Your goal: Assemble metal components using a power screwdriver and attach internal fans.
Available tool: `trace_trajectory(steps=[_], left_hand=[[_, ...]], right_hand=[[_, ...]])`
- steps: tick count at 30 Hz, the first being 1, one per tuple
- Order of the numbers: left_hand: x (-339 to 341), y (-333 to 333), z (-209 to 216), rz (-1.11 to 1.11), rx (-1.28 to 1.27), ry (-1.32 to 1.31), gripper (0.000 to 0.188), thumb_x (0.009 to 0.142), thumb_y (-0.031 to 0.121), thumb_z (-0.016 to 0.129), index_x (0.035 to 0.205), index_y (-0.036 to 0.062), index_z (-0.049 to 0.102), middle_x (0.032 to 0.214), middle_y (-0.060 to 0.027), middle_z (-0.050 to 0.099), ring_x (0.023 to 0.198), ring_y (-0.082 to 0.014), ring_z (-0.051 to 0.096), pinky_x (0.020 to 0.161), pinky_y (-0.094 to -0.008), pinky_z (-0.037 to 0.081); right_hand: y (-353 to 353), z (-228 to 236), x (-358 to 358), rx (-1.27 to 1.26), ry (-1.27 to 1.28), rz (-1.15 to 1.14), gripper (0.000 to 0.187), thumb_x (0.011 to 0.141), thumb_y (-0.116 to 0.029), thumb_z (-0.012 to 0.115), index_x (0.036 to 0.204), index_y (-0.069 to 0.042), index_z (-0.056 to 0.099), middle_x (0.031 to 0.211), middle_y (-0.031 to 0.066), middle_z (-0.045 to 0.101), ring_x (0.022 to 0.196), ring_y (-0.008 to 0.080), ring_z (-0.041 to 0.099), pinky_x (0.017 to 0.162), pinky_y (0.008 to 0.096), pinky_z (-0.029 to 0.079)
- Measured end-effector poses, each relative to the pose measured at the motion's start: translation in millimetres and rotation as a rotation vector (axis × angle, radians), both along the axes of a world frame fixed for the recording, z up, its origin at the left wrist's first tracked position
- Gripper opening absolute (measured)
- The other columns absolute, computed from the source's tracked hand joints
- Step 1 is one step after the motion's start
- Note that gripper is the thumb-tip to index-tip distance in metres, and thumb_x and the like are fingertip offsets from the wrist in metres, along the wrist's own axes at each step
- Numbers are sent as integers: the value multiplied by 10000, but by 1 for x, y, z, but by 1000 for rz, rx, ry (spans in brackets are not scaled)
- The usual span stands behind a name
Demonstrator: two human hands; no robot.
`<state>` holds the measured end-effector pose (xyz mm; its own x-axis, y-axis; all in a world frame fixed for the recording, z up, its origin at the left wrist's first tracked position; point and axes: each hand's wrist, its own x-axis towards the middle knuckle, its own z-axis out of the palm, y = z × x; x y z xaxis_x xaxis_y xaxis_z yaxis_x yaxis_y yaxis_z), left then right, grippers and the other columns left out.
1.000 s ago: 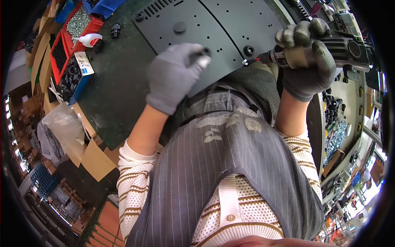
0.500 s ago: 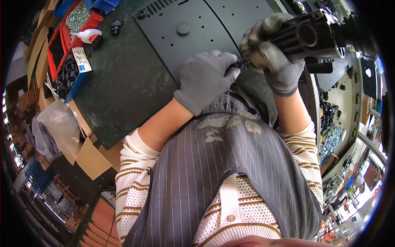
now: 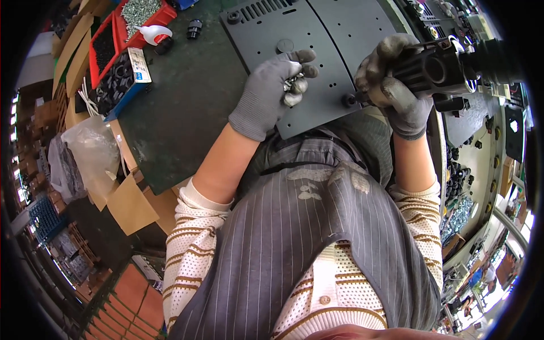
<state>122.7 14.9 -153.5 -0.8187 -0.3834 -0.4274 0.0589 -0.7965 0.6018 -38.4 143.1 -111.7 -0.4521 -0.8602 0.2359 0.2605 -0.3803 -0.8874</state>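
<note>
Both my hands wear grey work gloves. My right hand [image 3: 396, 93] is closed round a black power screwdriver [image 3: 422, 71], which lies nearly level. Its tip reaches a round black foot [image 3: 349, 100] at the near right corner of a dark grey metal panel [image 3: 317, 65]. Curled over the panel's left part, my left hand [image 3: 269, 88] cups several small silver screws [image 3: 290, 85]. Another black foot [image 3: 234, 17] sits at the panel's far left corner. Small holes, slots and a round disc [image 3: 285, 46] also mark the panel.
Red bins [image 3: 165, 16] with silver and black small parts stand at the far left, beside a white bottle [image 3: 156, 34] and a blue box [image 3: 122, 106] of black parts. A black fitting [image 3: 194, 29] rests on the dark green tabletop [image 3: 181, 107]. Cardboard [image 3: 131, 207] lies left of it.
My left hand has moved left, away from the screwdriver tip, and its screws now show. The panel appears lower and further right, and the foot under the tip has come into sight.
</note>
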Motion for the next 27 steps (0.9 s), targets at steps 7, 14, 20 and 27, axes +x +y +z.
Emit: trace_trajectory(steps=[7,14,20,27], left_hand=[[6,1,-3,140,246,161,280,994,107,421,1252,37,507,1038,-98,574,710,-77,496,512,-150,404],[14,2,-9,137,273,295,213,961,99,523,1161,79,591,996,-54,571,711,-55,492,520,-143,393],[19,3,-13,163,355,329,167,960,134,544,1104,75,604,935,-45,575,628,-46,454,476,-138,360],[24,9,-9,79,416,361,214,972,212,533,1105,49,569,883,-50,575,627,-59,455,462,-149,358]], right_hand=[[-3,23,-19,-333,41,222,436,798,-187,616,1173,-91,417,906,60,488,760,198,525,639,346,419],[-15,53,25,-400,-261,-28,412,830,-181,594,1209,-91,460,932,74,599,786,247,616,716,405,519],[-35,50,30,-625,-472,-92,427,789,-174,576,1188,-57,480,918,109,595,759,265,603,700,409,516],[-44,49,33,-349,-222,-127,416,779,-177,571,1160,-54,458,859,102,588,744,292,602,725,421,511]])
